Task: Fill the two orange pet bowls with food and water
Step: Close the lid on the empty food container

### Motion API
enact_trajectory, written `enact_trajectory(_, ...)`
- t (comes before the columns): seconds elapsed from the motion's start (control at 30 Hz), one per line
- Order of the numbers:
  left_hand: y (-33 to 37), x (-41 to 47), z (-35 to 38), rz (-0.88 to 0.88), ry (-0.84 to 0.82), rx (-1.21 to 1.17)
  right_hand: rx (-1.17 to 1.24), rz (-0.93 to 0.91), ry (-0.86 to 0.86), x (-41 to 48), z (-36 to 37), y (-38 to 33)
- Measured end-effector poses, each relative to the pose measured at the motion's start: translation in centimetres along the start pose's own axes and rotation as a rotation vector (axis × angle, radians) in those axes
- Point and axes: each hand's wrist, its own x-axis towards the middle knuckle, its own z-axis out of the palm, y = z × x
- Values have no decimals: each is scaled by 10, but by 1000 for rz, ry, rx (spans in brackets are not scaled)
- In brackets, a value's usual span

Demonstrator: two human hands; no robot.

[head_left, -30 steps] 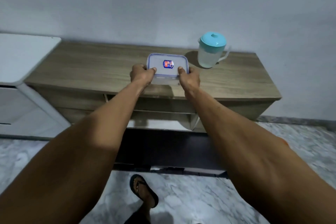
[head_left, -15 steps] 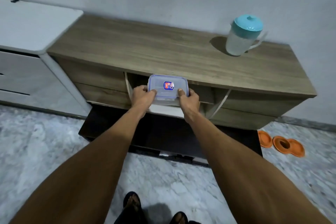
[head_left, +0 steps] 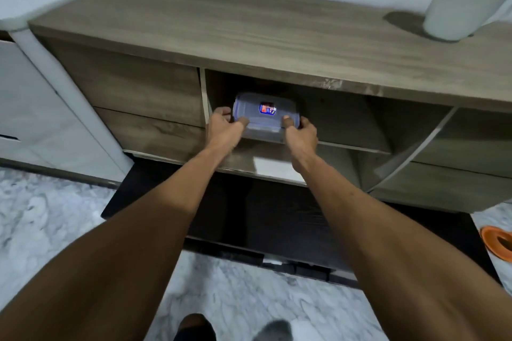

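Left hand and right hand grip the clear container, its label illegible, inside the cabinet cubby; a pitcher stands on top.

The left grip and right grip are bare hands on bare arms. Down low, a foot wears something dark and blurry.

The sticker on the container lid is unreadable.
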Motion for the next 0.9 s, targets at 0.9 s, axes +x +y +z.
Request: enact_trajectory(0.9, -29, 92, 16, 44, 20, 188, -138, -15, -56, 81, 62, 21)
